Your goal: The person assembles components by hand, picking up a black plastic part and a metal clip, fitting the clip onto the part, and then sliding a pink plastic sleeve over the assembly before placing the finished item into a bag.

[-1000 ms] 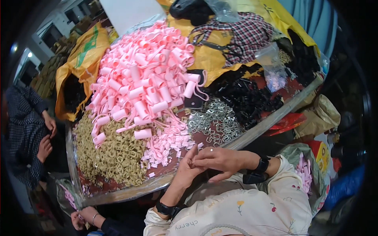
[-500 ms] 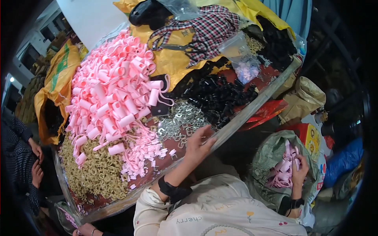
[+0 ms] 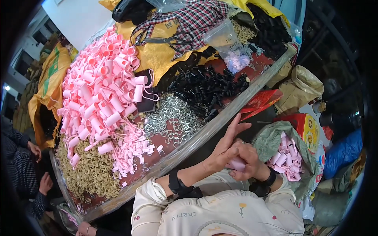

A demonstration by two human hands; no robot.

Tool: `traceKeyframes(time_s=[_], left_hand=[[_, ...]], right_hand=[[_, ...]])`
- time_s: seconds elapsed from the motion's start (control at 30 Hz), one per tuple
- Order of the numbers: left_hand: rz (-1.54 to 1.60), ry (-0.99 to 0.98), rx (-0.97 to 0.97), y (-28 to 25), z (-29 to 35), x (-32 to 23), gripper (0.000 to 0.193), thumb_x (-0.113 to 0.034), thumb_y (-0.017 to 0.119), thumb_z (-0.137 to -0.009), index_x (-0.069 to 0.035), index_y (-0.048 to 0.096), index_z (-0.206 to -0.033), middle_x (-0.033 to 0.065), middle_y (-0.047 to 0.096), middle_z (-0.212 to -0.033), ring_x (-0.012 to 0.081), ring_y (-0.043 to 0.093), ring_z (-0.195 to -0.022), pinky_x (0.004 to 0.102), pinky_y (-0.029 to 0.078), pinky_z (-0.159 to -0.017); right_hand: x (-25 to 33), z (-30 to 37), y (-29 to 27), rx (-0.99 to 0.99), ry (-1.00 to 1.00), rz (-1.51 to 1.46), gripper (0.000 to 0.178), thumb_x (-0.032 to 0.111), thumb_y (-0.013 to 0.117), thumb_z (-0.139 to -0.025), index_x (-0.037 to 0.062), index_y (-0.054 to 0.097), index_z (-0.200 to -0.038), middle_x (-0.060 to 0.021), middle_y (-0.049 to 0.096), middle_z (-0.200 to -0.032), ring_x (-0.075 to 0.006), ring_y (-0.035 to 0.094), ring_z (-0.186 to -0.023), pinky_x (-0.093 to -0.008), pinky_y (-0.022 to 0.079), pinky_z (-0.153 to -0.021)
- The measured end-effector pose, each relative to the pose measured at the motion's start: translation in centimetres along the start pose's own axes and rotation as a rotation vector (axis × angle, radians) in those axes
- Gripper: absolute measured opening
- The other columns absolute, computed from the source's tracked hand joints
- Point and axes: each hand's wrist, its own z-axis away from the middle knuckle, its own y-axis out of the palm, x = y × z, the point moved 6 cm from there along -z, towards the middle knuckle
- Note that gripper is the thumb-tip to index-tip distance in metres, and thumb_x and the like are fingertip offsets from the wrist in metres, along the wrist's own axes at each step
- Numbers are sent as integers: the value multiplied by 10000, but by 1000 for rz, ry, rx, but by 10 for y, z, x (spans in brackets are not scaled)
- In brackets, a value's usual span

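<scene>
Right hand mostly hides a pink piece.

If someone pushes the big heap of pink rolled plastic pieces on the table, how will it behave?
The heap of pink rolled plastic pieces probably slides apart easily: the pieces lie loose. Being tube-shaped, they may roll. They look thin and hollow, so likely light.

Cream top, black wristbands

The person wears a cream long-sleeved top dotted with small printed motifs, cherries and a yellow flower among them, plus a line of dark lettering. The sleeves are pushed up the forearms. A black band circles the left wrist, another the right wrist.
</scene>
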Motion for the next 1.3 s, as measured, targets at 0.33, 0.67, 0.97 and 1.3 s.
traceKeyframes(time_s=[0.33,0.67,0.97,1.3], left_hand=[[-1855,-138,45,-77,-16,12,335,-167,515,-705,-19,514,-1005,129,460,-979,254,452,-957,345,413,-747],[-1906,-182,107,-114,-24,42,136,-137,526,-663,-45,560,-756,95,498,-766,223,556,-608,316,452,-483],[-1501,-40,-258,-134,7,-25,205,-182,622,-629,-70,586,-796,99,546,-752,224,569,-630,311,458,-532],[237,-125,-852,-199,168,-106,272,-231,481,-835,-29,492,-1017,90,573,-861,192,579,-674,266,491,-566]], right_hand=[[21,92,-132,156,606,1315,468,298,665,-604,-5,541,-938,-157,548,-907,-313,498,-878,-371,334,-815],[-31,-22,-10,240,285,742,366,171,661,-616,32,548,-935,-114,567,-862,-282,497,-834,-350,357,-748],[-58,-61,47,212,163,502,255,117,630,-654,17,549,-874,-106,570,-819,-268,533,-757,-329,393,-679],[-71,-87,145,395,-1,216,150,73,594,-689,35,555,-829,-95,553,-753,-266,540,-701,-315,424,-607]])
